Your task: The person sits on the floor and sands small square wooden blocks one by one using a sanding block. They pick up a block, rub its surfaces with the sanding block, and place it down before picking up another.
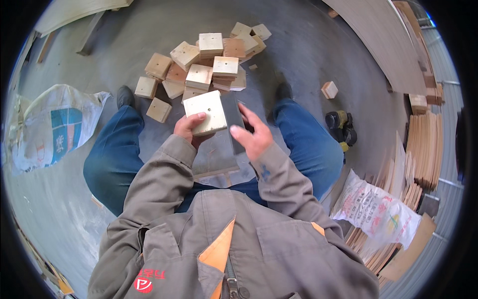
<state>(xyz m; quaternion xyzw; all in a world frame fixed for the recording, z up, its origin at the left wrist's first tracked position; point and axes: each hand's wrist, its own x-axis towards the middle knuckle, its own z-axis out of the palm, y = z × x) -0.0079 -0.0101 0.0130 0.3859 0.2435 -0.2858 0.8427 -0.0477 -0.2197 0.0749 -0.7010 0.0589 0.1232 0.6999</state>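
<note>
Grey concrete floor (308,55), block pile (209,60) far. Square wooden block (205,112): gripped by left hand (188,128); right hand (251,134) open beside. Judged light, stiff, splintery; best held at edges.

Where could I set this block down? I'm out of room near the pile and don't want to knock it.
Bare floor lies between the pile of wooden blocks and the lone block. More lies between the printed sack and the pile. It is crowded straight ahead of the left hand, which holds a block, and to the right, by the stacked boards.
</note>
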